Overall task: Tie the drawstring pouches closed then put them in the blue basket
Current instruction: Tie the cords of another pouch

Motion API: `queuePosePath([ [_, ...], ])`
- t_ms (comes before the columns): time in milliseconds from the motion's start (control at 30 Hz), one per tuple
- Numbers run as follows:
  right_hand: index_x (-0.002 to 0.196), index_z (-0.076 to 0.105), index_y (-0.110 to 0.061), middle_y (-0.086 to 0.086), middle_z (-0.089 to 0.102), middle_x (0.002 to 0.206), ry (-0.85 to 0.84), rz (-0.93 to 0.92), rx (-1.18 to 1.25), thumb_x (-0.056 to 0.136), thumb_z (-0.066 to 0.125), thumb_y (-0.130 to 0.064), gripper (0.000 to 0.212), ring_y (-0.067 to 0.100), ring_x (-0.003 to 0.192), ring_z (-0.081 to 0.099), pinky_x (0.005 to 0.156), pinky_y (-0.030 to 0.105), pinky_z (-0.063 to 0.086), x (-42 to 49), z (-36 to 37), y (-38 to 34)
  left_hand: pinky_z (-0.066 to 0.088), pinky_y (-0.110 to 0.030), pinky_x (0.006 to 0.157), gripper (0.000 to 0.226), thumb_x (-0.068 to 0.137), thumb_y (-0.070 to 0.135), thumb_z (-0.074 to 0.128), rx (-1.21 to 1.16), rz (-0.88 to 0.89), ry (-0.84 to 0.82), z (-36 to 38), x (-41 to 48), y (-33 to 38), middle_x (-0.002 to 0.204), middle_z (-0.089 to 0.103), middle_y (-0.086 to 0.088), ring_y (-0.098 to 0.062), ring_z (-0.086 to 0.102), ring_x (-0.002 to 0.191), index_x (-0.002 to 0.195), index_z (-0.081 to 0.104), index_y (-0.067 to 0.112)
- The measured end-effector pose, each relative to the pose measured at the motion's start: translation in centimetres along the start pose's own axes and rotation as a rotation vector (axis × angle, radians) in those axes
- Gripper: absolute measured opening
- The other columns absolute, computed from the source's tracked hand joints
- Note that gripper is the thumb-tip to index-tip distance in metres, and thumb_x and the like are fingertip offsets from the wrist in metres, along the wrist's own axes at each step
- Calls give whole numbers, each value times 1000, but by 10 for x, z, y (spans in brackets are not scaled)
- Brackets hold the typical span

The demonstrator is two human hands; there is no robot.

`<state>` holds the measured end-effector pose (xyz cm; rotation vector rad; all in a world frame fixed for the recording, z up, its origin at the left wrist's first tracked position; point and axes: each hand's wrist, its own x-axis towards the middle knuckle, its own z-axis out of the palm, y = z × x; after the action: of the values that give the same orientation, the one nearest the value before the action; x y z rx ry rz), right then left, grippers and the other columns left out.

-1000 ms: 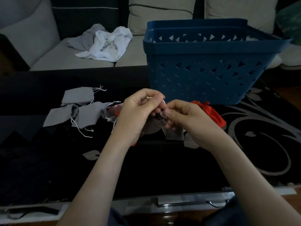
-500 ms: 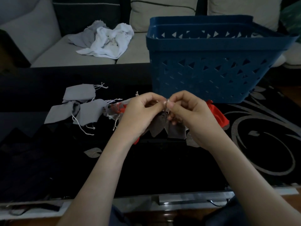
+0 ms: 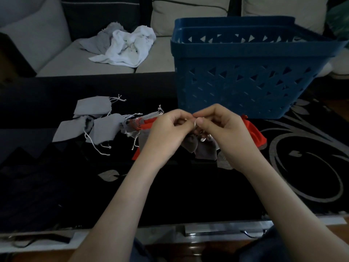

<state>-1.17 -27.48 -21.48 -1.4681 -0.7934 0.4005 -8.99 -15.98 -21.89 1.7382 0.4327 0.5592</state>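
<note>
Above dark table, just in front of blue basket, I see both hands meeting. Left hand and right hand each pinch drawstring of dark grey pouch, which hangs beneath fingers. Knot hidden by fingertips; can't tell if finished. Risks, my judgement: thin cord slips from pinch, knot ends loose, pouch reopens in basket. Loose grey pouches heaped left, red pouch beside right wrist; stray strings could snag, drag neighbours along.

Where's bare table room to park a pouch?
Bare table: the strip along the front edge; the far-left stretch behind the grey pouches; the patterned patch right of the red pouch. Crowded: from the grey pouches, under the left hand and right hand pinching the dark pouch, to the basket.
</note>
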Motion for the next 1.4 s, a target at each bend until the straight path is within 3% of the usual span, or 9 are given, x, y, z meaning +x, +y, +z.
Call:
queuePosePath([
  [167, 87, 67, -16, 11, 70, 82, 3, -18, -46, 88, 62, -5, 11, 13, 75, 63, 70, 22, 51, -1, -1, 1, 49, -30, 69, 12, 86, 13, 64, -10, -11, 30, 0, 1, 0, 67, 68, 4, -10, 64, 68, 79, 70, 20],
  [333, 84, 66, -20, 2, 69, 77, 23, -17, -116, 83, 68, -6, 14, 8, 71, 63, 69, 20, 50, 0, 2, 3, 53, -41, 76, 6, 78, 23, 66, -4, -19, 63, 2, 2, -4, 71, 70, 0, -19, 68, 75, 76, 71, 24],
  [500, 76, 64, -22, 4, 68, 75, 118, -6, -204, 85, 67, -11, 14, 23, 76, 65, 76, 41, 53, 2, 0, 6, 46, -25, 68, 9, 84, 13, 67, 9, -1, 47, 3, 2, -7, 64, 67, 7, -5, 62, 65, 79, 72, 19],
  [567, 75, 63, -22, 5, 66, 74, 143, 2, -202, 85, 65, -10, 16, 25, 73, 63, 76, 43, 52, 3, 0, 7, 44, -19, 66, 6, 84, 13, 69, 71, 41, 30, 3, 2, -6, 67, 69, 7, -2, 62, 65, 81, 73, 17],
  [733, 71, 62, -24, -1, 61, 84, 203, -14, -243, 84, 66, -10, 19, 16, 82, 59, 79, 35, 50, 5, 1, 8, 40, -7, 64, 9, 83, 9, 69, 193, 114, -32, 3, 2, -4, 70, 66, 10, 6, 58, 63, 79, 71, 16],
  [867, 73, 63, -18, 9, 63, 86, 201, -10, -252, 84, 65, -8, 15, 14, 72, 58, 68, 21, 48, 6, 0, 7, 40, -5, 69, 15, 84, 8, 67, 242, 143, -104, 3, 2, -4, 75, 65, 13, 10, 58, 69, 80, 69, 22],
  [1100, 75, 63, -19, 9, 65, 90, 178, -14, -221, 85, 64, -10, 13, 17, 81, 59, 77, 28, 49, 5, 0, 5, 36, -11, 58, 24, 82, 15, 71, 242, 137, -60, 9, -3, -2, 60, 57, 12, 5, 50, 57, 63, 60, 24],
  [1200, 85, 64, -20, 9, 62, 90, 167, -64, -211, 90, 60, -13, 9, 12, 74, 55, 72, 26, 47, 5, -3, 3, 39, -20, 63, 18, 86, 18, 67, 99, 92, 12, 7, -1, -2, 61, 59, 9, -2, 52, 61, 68, 64, 19],
  [1400, 95, 72, -18, -5, 43, 78, 47, -148, -498, 87, 64, -13, 12, -5, 73, 46, 72, 7, 35, 8, -7, 11, 47, -26, 72, 22, 92, 9, 57, -261, -35, 19, 0, 3, 0, 71, 67, 2, -12, 60, 73, 75, 70, 15],
])
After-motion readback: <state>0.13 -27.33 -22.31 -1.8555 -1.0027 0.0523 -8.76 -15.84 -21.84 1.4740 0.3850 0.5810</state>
